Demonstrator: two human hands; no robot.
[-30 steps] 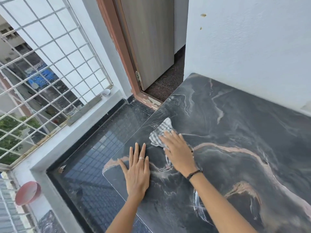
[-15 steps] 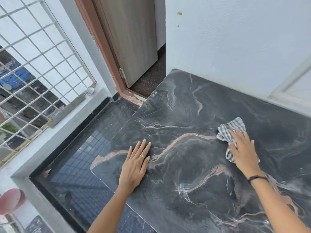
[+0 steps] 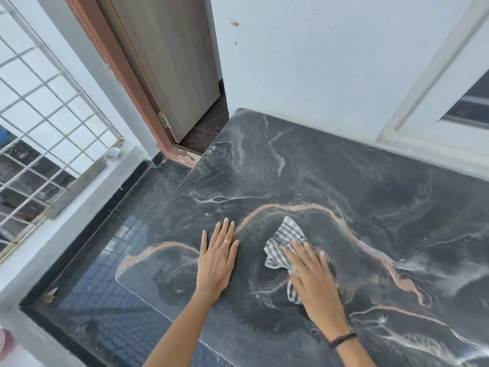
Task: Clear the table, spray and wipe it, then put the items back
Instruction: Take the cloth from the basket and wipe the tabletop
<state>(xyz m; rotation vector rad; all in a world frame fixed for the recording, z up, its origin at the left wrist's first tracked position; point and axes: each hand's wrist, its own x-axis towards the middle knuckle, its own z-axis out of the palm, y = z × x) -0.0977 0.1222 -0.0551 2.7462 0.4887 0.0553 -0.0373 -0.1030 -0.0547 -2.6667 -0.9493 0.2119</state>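
A dark marble table top (image 3: pixel 330 181) with pale and pink veins fills the right of the view; wet streaks show on it. My right hand (image 3: pixel 312 284) presses flat on a grey-and-white checked cloth (image 3: pixel 284 239) near the table's front left part, with the cloth bunched under the palm and sticking out past the fingers. Just left of it, my left hand (image 3: pixel 218 258) lies flat on the table with the fingers spread, a ring on one finger, holding nothing.
The table's left edge runs beside a dark tiled floor (image 3: pixel 105 260). A white window grille (image 3: pixel 39 128) stands at left, with a small white cup (image 3: pixel 112 154) on its ledge. A wooden door (image 3: pixel 169 62) stands ajar behind; a white wall and window frame (image 3: pixel 423 102) border the table's far side.
My right hand has swept the cloth from the table's right side back leftward, close to my left hand. The left hand has stayed flat in place. The view has shifted slightly.
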